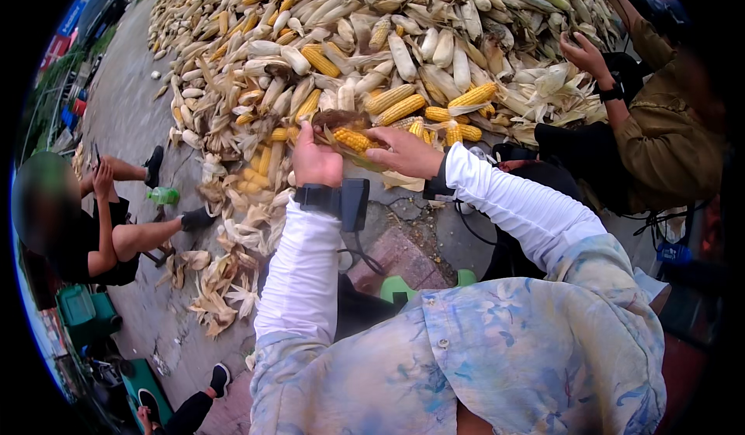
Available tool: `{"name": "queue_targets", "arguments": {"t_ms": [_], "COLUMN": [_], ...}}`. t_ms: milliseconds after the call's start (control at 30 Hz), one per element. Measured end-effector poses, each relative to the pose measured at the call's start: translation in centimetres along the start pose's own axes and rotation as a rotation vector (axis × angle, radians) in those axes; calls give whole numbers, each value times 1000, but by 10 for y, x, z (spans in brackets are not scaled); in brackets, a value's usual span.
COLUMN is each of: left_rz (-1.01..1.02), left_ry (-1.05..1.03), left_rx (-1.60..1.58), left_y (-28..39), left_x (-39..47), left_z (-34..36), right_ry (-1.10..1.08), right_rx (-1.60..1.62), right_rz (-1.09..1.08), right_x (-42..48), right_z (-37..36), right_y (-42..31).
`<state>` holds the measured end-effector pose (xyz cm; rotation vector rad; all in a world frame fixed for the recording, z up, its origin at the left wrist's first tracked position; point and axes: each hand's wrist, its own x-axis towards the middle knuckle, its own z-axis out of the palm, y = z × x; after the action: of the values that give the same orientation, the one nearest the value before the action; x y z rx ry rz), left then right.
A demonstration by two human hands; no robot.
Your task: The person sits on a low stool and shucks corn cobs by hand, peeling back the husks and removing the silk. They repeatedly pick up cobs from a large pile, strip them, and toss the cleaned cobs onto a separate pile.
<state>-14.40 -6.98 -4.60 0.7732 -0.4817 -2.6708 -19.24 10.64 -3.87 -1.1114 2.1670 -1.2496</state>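
Both my hands are on one ear of corn (353, 140), whose yellow kernels show between partly opened husk leaves with brown silk at the upper side. My left hand (316, 158) holds its left end and the husk there, palm turned up. My right hand (405, 151) grips the right end, fingers over the husk. Just beyond, husked yellow cobs (400, 109) lie on a large heap of corn in dry husks (401, 56). Both wrists carry dark strapped devices with cables.
Loose husks (212, 295) litter the concrete at left, near a green bottle (163, 196) and a seated person (75, 219). Another person in brown (669, 120) sits at right by the heap. A green plastic stool (397, 288) shows below my arms. Part of another person appears at lower left.
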Motion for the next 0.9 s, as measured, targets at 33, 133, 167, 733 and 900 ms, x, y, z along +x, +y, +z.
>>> {"name": "queue_targets", "arguments": {"t_ms": [33, 133, 167, 733, 900], "left_rz": [-25, -80, -88, -52, -87], "left_ry": [0, 10, 17, -39, -59], "left_rx": [-7, -55, -87, -274, -260], "left_y": [-2, -8, -10, -7, -13], "left_x": [1, -2, -2, -1, -2], "left_z": [0, 2, 3, 15, 15], "right_ry": [20, 52, 48, 37, 41], "right_rx": [34, 143, 183, 1279, 1445], "right_rz": [-11, -12, 10, 291, 241], "right_x": [0, 0, 0, 6, 13], "right_z": [4, 12, 12, 25, 19], "right_y": [5, 9, 9, -7, -14]}}
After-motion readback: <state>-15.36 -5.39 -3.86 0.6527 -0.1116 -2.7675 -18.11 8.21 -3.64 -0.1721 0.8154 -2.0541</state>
